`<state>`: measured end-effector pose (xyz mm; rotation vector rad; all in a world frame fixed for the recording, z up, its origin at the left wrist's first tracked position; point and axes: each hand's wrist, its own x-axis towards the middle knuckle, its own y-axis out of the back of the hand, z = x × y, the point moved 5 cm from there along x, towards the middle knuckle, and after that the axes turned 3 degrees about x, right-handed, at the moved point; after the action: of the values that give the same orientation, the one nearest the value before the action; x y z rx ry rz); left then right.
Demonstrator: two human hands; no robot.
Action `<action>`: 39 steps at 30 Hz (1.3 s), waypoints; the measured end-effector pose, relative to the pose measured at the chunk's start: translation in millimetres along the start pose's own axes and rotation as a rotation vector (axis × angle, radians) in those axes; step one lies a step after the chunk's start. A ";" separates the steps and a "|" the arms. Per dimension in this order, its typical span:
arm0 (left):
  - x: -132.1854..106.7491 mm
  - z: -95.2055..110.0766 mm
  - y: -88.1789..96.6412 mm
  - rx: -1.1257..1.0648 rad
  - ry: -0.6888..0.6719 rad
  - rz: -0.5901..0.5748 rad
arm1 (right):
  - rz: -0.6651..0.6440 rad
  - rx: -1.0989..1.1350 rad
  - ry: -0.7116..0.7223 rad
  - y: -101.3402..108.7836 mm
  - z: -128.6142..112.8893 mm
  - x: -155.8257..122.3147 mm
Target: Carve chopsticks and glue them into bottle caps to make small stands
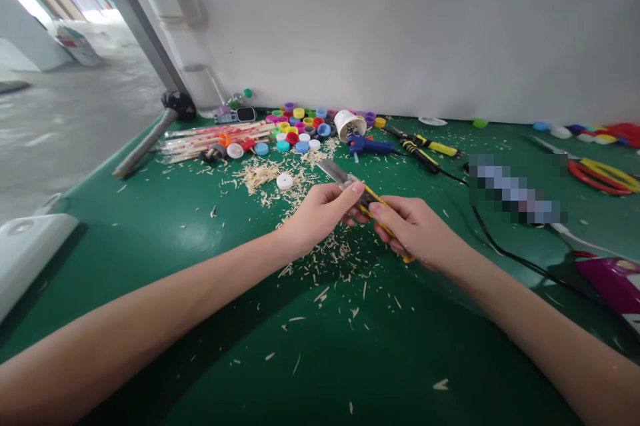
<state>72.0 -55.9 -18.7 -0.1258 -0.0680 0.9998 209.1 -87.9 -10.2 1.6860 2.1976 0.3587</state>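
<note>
A yellow and black utility knife with its wide blade out points up and to the left, above the green tabletop. My right hand is closed around the knife's handle, thumb along the top. My left hand grips the front of the same knife, its thumb lying just behind the blade. Whether the left fingers also hold something small underneath is hidden. Pale wood shavings lie heaped beyond the hands and scattered below them. A white bottle cap rests among the shavings.
Colourful bottle caps, wrapped sticks and a white cup line the wall. A hammer lies at the left. Rightward are a blue glue gun, a soldering iron, scissors and a black cable.
</note>
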 end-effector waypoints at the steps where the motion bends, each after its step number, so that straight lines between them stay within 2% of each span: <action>1: 0.3 -0.9 0.1 0.005 0.006 0.004 | 0.000 -0.015 0.009 0.1 0.3 0.0; 5: 0.7 -1.6 -0.3 -0.022 0.022 0.003 | -0.012 0.003 0.003 -0.3 2.2 -0.3; 10: -1.2 3.4 -1.5 -0.076 0.037 0.015 | -0.061 0.156 -0.064 -2.7 3.6 -1.1; 16: -0.7 5.3 1.2 -0.108 0.041 0.027 | -0.197 0.360 -0.095 -7.1 3.1 -5.3; 22: 0.7 7.5 8.2 -0.132 -0.024 0.034 | -0.303 0.419 -0.056 -4.9 -2.1 -7.2; 26: 1.8 7.9 8.4 0.002 -0.081 0.021 | -0.241 0.383 -0.016 -1.1 -0.8 -2.7; 31: 3.0 3.5 10.3 0.021 -0.045 0.081 | -0.154 0.386 -0.005 -4.4 2.0 0.2; 36: 0.0 2.2 9.8 0.018 0.021 0.172 | -0.156 0.296 -0.002 -7.3 0.5 -0.5; 39: -2.1 4.8 8.9 0.077 0.008 0.210 | -0.160 0.235 0.018 -7.9 -1.6 -0.9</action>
<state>62.9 -52.6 -15.1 -0.0667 -0.0087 1.2105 201.7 -90.8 -11.8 1.6085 2.4493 0.0762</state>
